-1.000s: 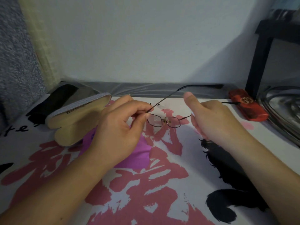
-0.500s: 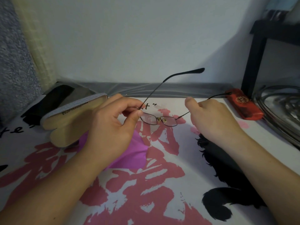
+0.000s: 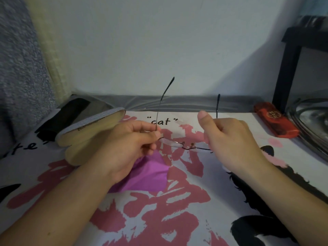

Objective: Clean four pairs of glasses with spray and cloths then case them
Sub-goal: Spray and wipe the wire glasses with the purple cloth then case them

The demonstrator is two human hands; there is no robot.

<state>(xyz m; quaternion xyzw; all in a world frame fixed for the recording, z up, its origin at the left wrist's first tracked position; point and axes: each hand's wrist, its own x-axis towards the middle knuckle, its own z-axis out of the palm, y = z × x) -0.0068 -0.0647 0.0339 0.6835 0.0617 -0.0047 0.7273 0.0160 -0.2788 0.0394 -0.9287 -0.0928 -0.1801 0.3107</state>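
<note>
Now both hands hold the glasses (image 3: 179, 144) above the worktop (image 3: 177, 206).
Left hand (image 3: 127, 148) pinches one end, right hand (image 3: 230, 141) grips the other; an open case (image 3: 83, 137) lies just left, a purple cloth (image 3: 149, 176) underneath.

The light is dim and bluish. A soft shadow falls on the wall (image 3: 239, 71) at right. Edges bend from the wide lens, and the picture is slightly blurred.
</note>
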